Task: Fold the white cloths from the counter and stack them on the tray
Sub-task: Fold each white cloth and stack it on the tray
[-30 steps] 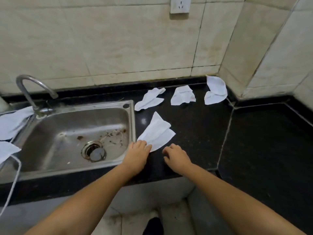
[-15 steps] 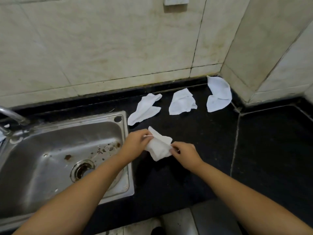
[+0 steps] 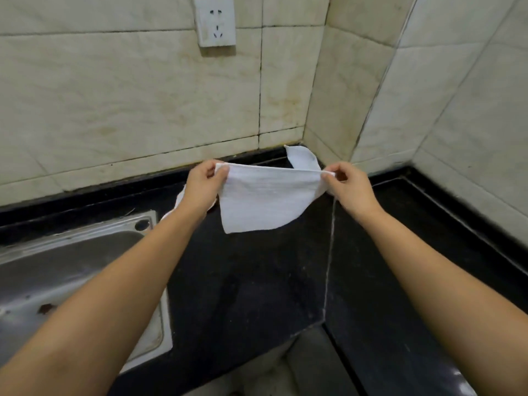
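where once bunched, white cloth [image 3: 263,200] now outstretched

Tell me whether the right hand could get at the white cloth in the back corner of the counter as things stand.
Probably not yet. The right hand is pinching one top corner of the held cloth, as the left hand pinches the other. The corner cloth lies just behind, with nothing else between; letting go would free the way.

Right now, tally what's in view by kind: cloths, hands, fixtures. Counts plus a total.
White cloths: 3 (held cloth pinched at its top corners by left hand and right hand; corner cloth; a cloth edge partly hidden behind the left wrist)
Hands: 2
Sinks: 1 (sink)
Wall sockets: 1 (socket)
Total: 7
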A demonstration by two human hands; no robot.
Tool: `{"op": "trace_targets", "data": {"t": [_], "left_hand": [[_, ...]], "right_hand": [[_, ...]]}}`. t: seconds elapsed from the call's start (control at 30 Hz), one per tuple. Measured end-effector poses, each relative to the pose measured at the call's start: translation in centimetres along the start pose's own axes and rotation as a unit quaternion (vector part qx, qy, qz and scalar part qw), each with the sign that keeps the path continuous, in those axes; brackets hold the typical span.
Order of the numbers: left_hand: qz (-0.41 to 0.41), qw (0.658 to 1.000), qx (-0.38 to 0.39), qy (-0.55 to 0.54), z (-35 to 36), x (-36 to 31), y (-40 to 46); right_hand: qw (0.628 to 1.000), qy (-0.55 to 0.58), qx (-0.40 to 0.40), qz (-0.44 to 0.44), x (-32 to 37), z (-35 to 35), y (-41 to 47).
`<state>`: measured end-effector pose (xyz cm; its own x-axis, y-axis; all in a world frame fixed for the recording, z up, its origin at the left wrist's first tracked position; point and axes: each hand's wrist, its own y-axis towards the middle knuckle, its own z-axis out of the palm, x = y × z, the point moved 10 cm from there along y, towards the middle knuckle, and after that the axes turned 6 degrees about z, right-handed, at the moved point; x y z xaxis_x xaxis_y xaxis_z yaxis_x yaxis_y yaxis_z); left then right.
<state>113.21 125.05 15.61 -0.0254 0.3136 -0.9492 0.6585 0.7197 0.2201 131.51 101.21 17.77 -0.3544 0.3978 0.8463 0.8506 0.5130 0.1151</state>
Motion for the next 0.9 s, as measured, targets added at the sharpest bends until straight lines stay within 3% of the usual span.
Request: {"op": "trace_targets", "data": {"t": [0.1,0.2,0.3,0.4,0.5,0.67,0.8,0.9], "left_hand": [[-0.02,0.998,0.059,0.003,2.3,1.9,-3.0],[-0.094,0.981,0.166,0.019,4.5,7.2,-7.7],[-0.174,0.94,0.285,0.073,6.6,12.4,-13.8],[-0.227,0.895,0.355,0.147,7.3,15.9,-19.0],[-0.251,0.894,0.343,0.143,6.9,17.2,-19.9],[-0.163,0.929,0.249,0.219,6.9,16.1,-14.3],[-0.113,0.921,0.202,0.314,8.0,15.7,-11.2],[-0.076,0.882,0.19,0.425,8.7,16.2,-10.5]], "right_hand": [[0.999,-0.011,0.037,0.013,-3.2,-0.7,-2.6],[0.989,-0.051,0.131,0.043,-8.5,0.7,-6.4],[0.964,-0.112,0.229,0.081,-13.8,2.7,-10.7],[0.931,-0.167,0.296,0.132,-17.9,4.3,-14.2],[0.921,-0.179,0.314,0.144,-18.9,5.1,-14.4],[0.953,-0.156,0.207,0.159,-18.0,4.9,-9.4],[0.958,-0.171,0.14,0.182,-18.2,5.7,-5.7],[0.95,-0.203,0.13,0.198,-19.3,7.3,-4.5]]}}
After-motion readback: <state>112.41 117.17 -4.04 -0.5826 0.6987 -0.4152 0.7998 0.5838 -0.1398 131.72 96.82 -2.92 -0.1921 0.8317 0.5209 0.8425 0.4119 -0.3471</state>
